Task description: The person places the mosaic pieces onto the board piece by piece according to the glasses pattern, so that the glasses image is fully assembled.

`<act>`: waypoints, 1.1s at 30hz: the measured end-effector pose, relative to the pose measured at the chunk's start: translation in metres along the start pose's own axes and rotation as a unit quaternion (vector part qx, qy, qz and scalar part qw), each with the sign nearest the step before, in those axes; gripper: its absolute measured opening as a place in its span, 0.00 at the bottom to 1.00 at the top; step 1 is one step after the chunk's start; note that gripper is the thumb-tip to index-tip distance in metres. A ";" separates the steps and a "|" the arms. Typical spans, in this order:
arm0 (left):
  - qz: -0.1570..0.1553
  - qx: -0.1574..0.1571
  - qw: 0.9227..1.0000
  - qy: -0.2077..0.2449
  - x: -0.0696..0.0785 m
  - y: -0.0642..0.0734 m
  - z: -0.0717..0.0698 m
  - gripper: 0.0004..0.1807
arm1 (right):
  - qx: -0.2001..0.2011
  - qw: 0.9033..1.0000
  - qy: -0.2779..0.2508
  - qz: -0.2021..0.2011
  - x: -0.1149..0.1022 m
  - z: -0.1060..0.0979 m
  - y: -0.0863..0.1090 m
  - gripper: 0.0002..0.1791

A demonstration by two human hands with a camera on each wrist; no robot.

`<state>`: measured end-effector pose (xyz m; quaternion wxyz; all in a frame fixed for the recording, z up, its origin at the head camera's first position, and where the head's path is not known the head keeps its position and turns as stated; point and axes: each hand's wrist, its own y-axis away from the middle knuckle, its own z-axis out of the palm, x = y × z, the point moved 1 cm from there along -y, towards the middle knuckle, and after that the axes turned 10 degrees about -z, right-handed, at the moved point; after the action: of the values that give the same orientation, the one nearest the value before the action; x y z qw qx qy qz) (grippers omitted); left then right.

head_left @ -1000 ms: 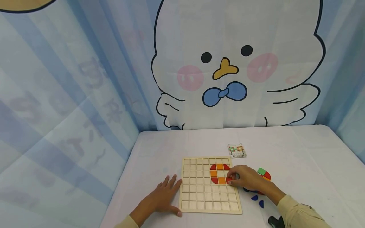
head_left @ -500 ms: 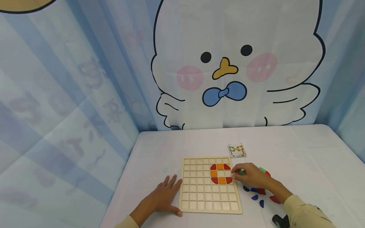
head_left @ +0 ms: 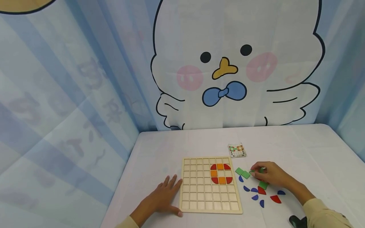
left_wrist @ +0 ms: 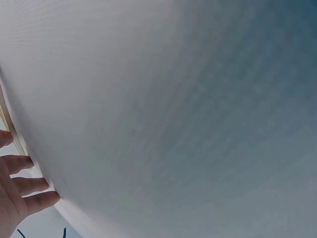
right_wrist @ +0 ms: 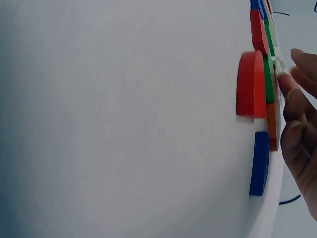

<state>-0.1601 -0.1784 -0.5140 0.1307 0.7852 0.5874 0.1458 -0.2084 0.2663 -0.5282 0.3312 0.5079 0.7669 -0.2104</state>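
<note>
Fingers spread, my left hand rests on the white table with fingertips at the left edge of a wooden grid board; the left wrist view shows these fingers straight. On the board's upper right, red rounded pieces and orange squares form a C shape. My right hand is over the loose pieces right of the board, fingers bent. A green sliver shows at its fingertips; whether it is pinched or lies on the table cannot be told. Green squares lie left of that hand.
Several blue half-round pieces and red rounded pieces lie scattered right of the board. The right wrist view has a red piece and a blue one close by. A small pattern card lies behind the board.
My right hand has left the red piece at the C's lower right corner, which now sits in the grid. It has moved right, over the loose pieces. The left hand stays put.
</note>
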 end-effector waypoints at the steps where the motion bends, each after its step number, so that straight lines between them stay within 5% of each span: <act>1: 0.000 0.000 1.000 0.000 0.000 0.000 0.000 0.67 | 0.000 1.000 0.006 -0.002 0.003 -0.002 0.002 0.14; 16: 0.005 -0.004 1.000 0.001 -0.001 -0.002 0.002 0.68 | -0.015 0.996 0.086 -0.003 0.022 -0.023 0.029 0.13; 33: 0.007 -0.009 1.000 0.014 -0.004 -0.002 0.003 0.68 | -0.042 0.996 0.079 -0.023 0.022 -0.027 0.030 0.17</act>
<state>-0.1622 -0.1819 -0.5182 0.1283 0.7862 0.5820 0.1633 -0.1946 0.3099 -0.5249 0.2856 0.4906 0.8104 -0.1450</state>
